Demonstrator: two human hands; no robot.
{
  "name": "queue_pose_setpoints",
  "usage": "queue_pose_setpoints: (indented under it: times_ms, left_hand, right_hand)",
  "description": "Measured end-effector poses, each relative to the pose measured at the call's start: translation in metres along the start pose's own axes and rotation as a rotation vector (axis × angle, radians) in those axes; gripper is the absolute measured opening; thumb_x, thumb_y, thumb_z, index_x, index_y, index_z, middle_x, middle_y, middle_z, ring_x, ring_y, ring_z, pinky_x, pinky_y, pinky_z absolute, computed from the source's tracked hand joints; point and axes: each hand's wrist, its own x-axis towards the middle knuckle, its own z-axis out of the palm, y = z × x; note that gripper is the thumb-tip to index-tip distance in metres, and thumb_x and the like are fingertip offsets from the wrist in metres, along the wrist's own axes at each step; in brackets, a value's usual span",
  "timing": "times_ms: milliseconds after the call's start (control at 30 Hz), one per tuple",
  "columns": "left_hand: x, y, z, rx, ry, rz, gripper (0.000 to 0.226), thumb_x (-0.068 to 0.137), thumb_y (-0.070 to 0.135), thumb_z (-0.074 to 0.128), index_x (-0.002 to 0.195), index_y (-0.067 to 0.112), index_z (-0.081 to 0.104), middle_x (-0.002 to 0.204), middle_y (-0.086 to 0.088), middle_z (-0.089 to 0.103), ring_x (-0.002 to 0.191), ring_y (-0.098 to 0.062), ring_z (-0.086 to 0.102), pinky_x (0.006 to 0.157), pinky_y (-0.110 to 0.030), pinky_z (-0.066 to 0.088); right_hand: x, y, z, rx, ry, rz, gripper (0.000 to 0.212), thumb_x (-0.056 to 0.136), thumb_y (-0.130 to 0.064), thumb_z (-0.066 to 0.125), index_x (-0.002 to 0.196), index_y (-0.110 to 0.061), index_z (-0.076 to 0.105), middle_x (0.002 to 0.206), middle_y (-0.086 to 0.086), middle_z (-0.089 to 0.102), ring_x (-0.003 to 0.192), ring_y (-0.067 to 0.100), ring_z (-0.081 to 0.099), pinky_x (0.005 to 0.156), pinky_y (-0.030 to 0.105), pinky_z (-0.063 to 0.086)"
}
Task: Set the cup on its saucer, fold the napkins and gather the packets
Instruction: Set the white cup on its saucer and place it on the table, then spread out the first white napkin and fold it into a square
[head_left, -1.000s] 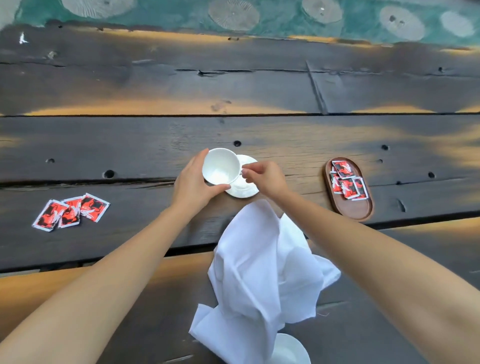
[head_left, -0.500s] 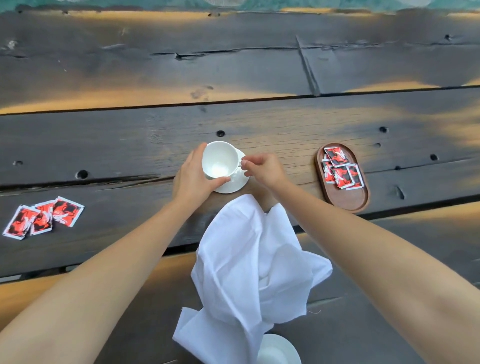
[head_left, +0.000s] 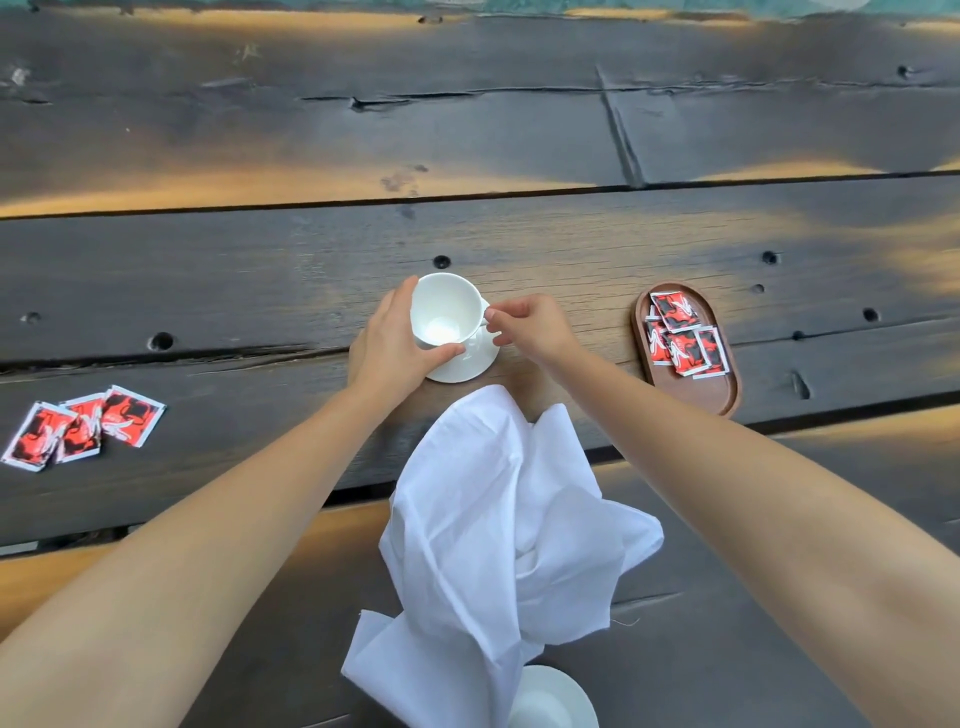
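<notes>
There is only one view — a wide camera on the person's head, looking forward and steeply down at the wooden table (head_left: 519, 244). It is close: both forearms enter from the bottom corners, and the plank lines bend towards the edges.

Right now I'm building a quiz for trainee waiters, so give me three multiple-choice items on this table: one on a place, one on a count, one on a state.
1. Where is the wooden tray?
A. right of the cup
B. left of the cup
C. under the napkin

2. How many loose packets lie at the far left?
A. one
B. three
C. six

3. How is the napkin?
A. folded flat
B. rolled tight
C. crumpled, unfolded

Answers: 1 A, the tray with its packets sits beyond the right hand, right of the white cup and saucer. 2 B, three red and black packets overlap there. 3 C, the white cloth stands in loose peaks while the left hand cradles the cup.
</notes>
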Motion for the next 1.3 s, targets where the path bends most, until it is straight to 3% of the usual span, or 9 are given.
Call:
queue_pose_setpoints:
  times_ms: [200, 533, 700, 867, 967, 1067, 1133, 1200, 1300]
  left_hand:
    - [0.002, 0.002, 0.002, 0.000, -0.008, 0.009, 0.093, 0.064, 0.049, 0.078, 0.141, 0.025, 0.030, 0.145, 0.003, 0.041, 0.128, -0.023, 0.044, 0.088, -0.040, 0.043]
    - [0.001, 0.006, 0.005, 0.000, -0.008, 0.004, 0.094, 0.065, 0.048, 0.079, 0.141, 0.026, 0.028, 0.145, 0.003, 0.041, 0.127, -0.023, 0.045, 0.086, -0.039, 0.042]
    - [-0.002, 0.007, 0.004, -0.033, -0.065, -0.028, 0.112, 0.065, 0.052, 0.077, 0.148, 0.026, 0.007, 0.152, 0.003, 0.032, 0.134, -0.025, 0.037, 0.091, -0.041, 0.041]
    - [-0.030, 0.000, -0.001, -0.205, -0.051, -0.126, 0.109, 0.071, 0.058, 0.069, 0.149, 0.025, 0.000, 0.158, 0.001, 0.017, 0.139, -0.021, 0.032, 0.105, -0.047, 0.035]
    - [-0.061, -0.008, -0.005, -0.323, -0.056, -0.165, 0.094, 0.080, 0.051, 0.065, 0.148, 0.025, 0.007, 0.155, 0.002, 0.024, 0.135, -0.015, 0.038, 0.107, -0.044, 0.036]
    - [-0.091, -0.015, -0.005, -0.387, -0.198, -0.260, 0.066, 0.088, 0.044, 0.059, 0.141, 0.017, 0.032, 0.139, -0.001, 0.048, 0.120, -0.013, 0.049, 0.098, -0.032, 0.039]
    - [-0.106, -0.019, -0.005, -0.372, -0.339, -0.262, 0.032, 0.091, 0.038, 0.055, 0.117, 0.018, 0.057, 0.109, 0.000, 0.063, 0.096, -0.011, 0.056, 0.082, -0.026, 0.039]
    - [-0.118, -0.020, -0.010, -0.323, -0.427, -0.191, 0.021, 0.092, 0.033, 0.053, 0.080, 0.016, 0.056, 0.076, 0.001, 0.053, 0.071, -0.013, 0.047, 0.067, -0.028, 0.034]
    - [-0.128, -0.019, -0.020, -0.326, -0.477, -0.126, 0.026, 0.092, 0.020, 0.055, 0.070, 0.007, 0.050, 0.067, 0.000, 0.045, 0.063, -0.013, 0.040, 0.062, -0.030, 0.029]
  right_hand:
    - [0.005, 0.003, -0.001, 0.006, 0.010, -0.006, 0.015, 0.088, -0.018, 0.064, 0.099, -0.012, 0.073, 0.086, -0.002, 0.071, 0.066, 0.010, 0.067, 0.074, 0.029, 0.056]
    - [0.007, 0.005, -0.004, -0.016, 0.010, -0.005, 0.016, 0.089, -0.019, 0.064, 0.100, -0.014, 0.074, 0.086, -0.004, 0.071, 0.066, 0.007, 0.067, 0.055, 0.015, 0.047]
    - [0.003, 0.005, -0.005, 0.019, 0.022, 0.003, 0.031, 0.088, -0.023, 0.065, 0.115, -0.009, 0.066, 0.089, 0.008, 0.072, 0.065, 0.009, 0.066, 0.056, 0.013, 0.048]
    - [-0.012, 0.010, -0.006, 0.023, 0.050, 0.047, 0.039, 0.086, -0.028, 0.066, 0.120, -0.010, 0.056, 0.084, 0.006, 0.070, 0.088, 0.027, 0.070, 0.088, 0.044, 0.054]
    - [-0.030, 0.017, -0.005, -0.001, 0.036, 0.074, 0.028, 0.087, -0.026, 0.065, 0.109, -0.010, 0.059, 0.078, 0.001, 0.068, 0.091, 0.029, 0.069, 0.090, 0.050, 0.052]
    - [-0.051, 0.022, -0.004, -0.059, -0.001, 0.071, 0.016, 0.089, -0.030, 0.062, 0.100, -0.018, 0.063, 0.081, -0.002, 0.067, 0.091, 0.025, 0.069, 0.088, 0.042, 0.054]
    - [-0.063, 0.022, -0.001, -0.139, -0.098, 0.028, 0.021, 0.091, -0.031, 0.058, 0.108, -0.021, 0.065, 0.099, -0.001, 0.068, 0.098, 0.019, 0.065, 0.085, 0.031, 0.051]
    - [-0.073, 0.017, 0.003, -0.197, -0.251, -0.030, 0.028, 0.096, -0.021, 0.051, 0.121, -0.015, 0.062, 0.118, -0.001, 0.063, 0.108, 0.012, 0.055, 0.093, 0.024, 0.041]
    - [-0.086, 0.006, 0.010, -0.346, -0.360, -0.111, 0.031, 0.092, -0.002, 0.042, 0.112, -0.008, 0.065, 0.114, 0.004, 0.063, 0.107, 0.016, 0.054, 0.102, 0.035, 0.041]
